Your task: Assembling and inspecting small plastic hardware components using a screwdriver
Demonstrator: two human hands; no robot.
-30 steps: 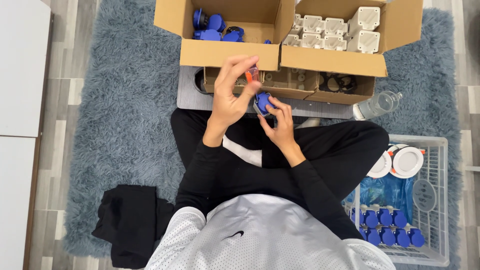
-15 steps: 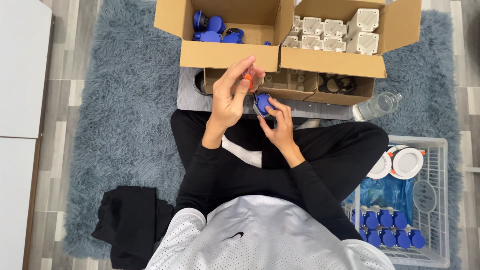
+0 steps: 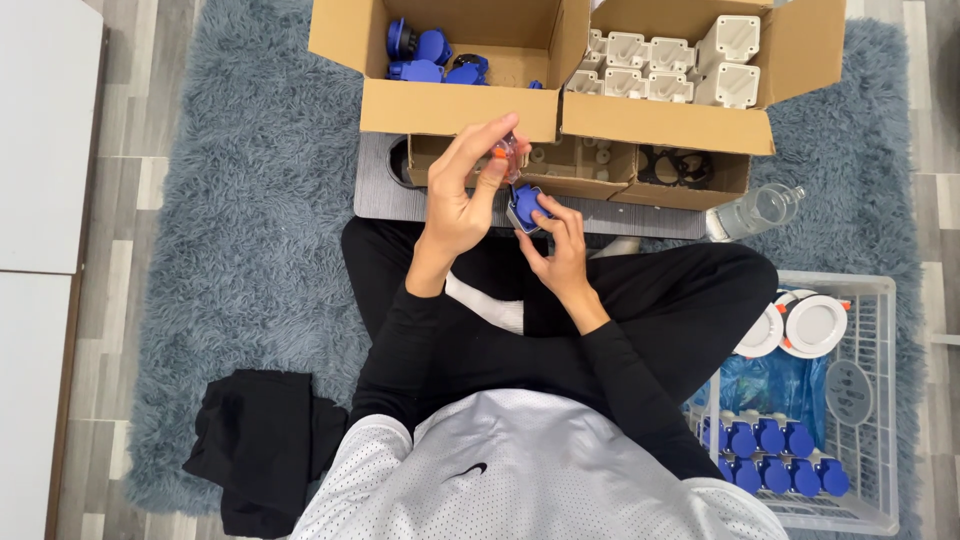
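Person sat cross-legged on a shaggy grey-blue rug (image 3: 230, 230), seen from above, both hands raised over the lap in front of the boxes.

Left hand (image 3: 462, 195) was clenched lightly around a small screwdriver with an orange handle (image 3: 503, 155), fingers curled, the tool's tip angled down toward the part in the other hand. Right hand (image 3: 560, 240) was grasping a small blue plug part (image 3: 527, 207), pinched between thumb and fingertips, just under the left hand. Screwdriver and blue part met or nearly met; exact contact too small to tell.

Beyond the hands, a grey board (image 3: 380, 195) lay on the rug with cardboard boxes on and behind it. The open box at upper left (image 3: 450, 105) held several blue parts (image 3: 425, 55) in its far corner. The box beside it on the right (image 3: 670, 120) held rows of white housings (image 3: 650, 70). A lower, shallower box (image 3: 580, 180) in front held small pale pieces and dark rings (image 3: 680, 165).

A clear plastic bottle (image 3: 755, 212) lay on its side to the right of the boxes. Further right, by the person's knee, a white wire basket (image 3: 870, 400) contained two round white discs (image 3: 800, 325), a blue plastic bag (image 3: 770, 385), and rows of finished blue plugs (image 3: 775, 455) along its near end.

A black garment (image 3: 260, 450) lay crumpled on the rug at the person's left hip. White cabinet fronts (image 3: 40, 150) ran along the left edge over wood-look flooring.
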